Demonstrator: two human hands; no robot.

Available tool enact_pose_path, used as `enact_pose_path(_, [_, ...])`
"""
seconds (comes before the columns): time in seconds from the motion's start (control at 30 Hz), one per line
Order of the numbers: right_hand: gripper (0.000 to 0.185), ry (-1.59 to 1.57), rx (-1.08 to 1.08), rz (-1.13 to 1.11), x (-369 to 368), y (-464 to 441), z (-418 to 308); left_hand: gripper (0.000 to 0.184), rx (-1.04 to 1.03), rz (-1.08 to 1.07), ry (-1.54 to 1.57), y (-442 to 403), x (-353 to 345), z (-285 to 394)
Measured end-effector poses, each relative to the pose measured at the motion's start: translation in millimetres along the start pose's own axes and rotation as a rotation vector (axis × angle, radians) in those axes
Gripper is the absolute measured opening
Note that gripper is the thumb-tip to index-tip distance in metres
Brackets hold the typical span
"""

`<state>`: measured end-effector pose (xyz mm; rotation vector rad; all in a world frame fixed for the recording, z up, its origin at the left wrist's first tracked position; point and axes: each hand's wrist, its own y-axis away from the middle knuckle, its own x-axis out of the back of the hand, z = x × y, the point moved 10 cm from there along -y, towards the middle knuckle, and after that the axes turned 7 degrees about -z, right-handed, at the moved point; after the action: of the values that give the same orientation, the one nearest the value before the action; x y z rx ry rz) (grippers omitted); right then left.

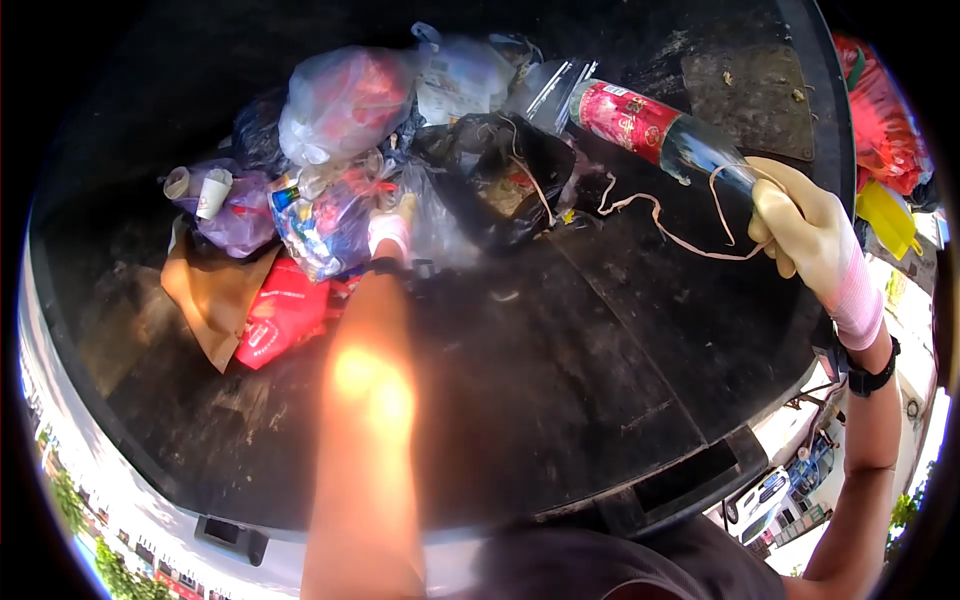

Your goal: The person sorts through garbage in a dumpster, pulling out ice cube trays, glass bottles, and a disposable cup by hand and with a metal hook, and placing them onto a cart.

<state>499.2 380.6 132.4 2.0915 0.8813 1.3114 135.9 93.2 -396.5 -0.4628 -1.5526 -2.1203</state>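
Gloved in cream with a pink cuff, my right hand (795,215) is closed round the narrow end of a glass bottle (690,145) with a red label. A thin pale string (660,228) trails from beside its fingers to the left. My left hand (392,222), also gloved, reaches into the bags, next to a clear plastic bag (435,215) and a bag of mixed wrappers (320,225). Its fingers are mostly hidden and blurred. An open black bag (500,180) lies to its right.
Behind are a whitish bag with red contents (350,100) and another pale bag (465,80). At left lie a purple bag with cups (240,215), brown paper (205,295) and a red bag (285,315). Red bags (880,120) hang outside the dark bin's right rim (838,130).
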Motion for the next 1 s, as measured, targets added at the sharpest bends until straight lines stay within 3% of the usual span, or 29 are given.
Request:
enact_pose_path(0.03, [0.047, 0.018, -0.009, -0.02, -1, 0, 1, 0.076, -0.074, -0.039, -0.114, 19, -5, 14])
enact_pose_path(0.1, [0.048, 0.02, -0.03, -0.023, -1, 4, 7, 0.055, -0.312, -0.227, -0.545, -114, -92, -50])
enact_pose_path(0.2, [0.048, 0.035, -0.04, -0.033, 0, 7, 12, 0.034, -0.4, -0.385, -0.487, -59, -66, -13])
enact_pose_path(0.3, [0.048, 0.007, -0.011, -0.023, 2, 11, 11, 0.01, -0.149, -0.597, 0.51, -40, -30, -21])
enact_pose_path(0.33, [0.048, -0.011, -0.001, -0.016, 4, 14, 10, 0.01, 0.078, -0.672, 0.827, 1, -14, -12])
enact_pose_path(0.43, [0.048, -0.025, 0.029, -0.03, 7, 24, -2, 0.004, -0.492, -0.592, 0.431, -28, 8, -32])
enact_pose_path(0.53, [0.048, -0.041, 0.037, -0.032, 12, 33, -7, 0.02, -0.886, -0.532, 0.053, 13, 10, -12])
enact_pose_path(0.6, [0.049, -0.046, 0.025, -0.021, 15, 39, -2, 0.017, -0.829, -0.727, 0.111, 54, 15, 15])
enact_pose_path(0.7, [0.048, -0.078, 0.014, -0.011, 22, 45, 10, 0.011, -0.298, -1.16, 0.548, 115, 26, 44])
enact_pose_path(0.73, [0.048, -0.082, 0.014, -0.009, 23, 50, 11, 0.011, -0.176, -1.195, 0.635, 134, 36, 54])
enact_pose_path(0.77, [0.048, -0.086, 0.018, -0.006, 24, 53, 10, 0.012, -0.23, -1.273, 0.588, 158, 50, 71])
enact_pose_path(0.8, [0.048, -0.091, 0.021, -0.004, 25, 56, 11, 0.011, -0.215, -1.035, 0.435, 175, 66, 84])
enact_pose_path(0.83, [0.047, -0.114, 0.029, -0.008, 24, 55, 18, 0.011, -0.27, -1.094, 0.393, 180, 71, 89])
enact_pose_path(0.87, [0.047, -0.101, 0.028, -0.027, 23, 56, 19, 0.012, -0.558, -1.067, 0.072, 195, 82, 103])
enact_pose_path(0.93, [0.046, -0.073, 0.029, -0.066, 16, 56, 17, 0.015, -1.147, -0.717, -0.593, 229, 108, 131])
enact_pose_path(1.0, [0.043, -0.006, 0.1, -0.054, 8, 51, 15, 0.014, -0.171, -0.789, 0.099, 213, 113, 94])
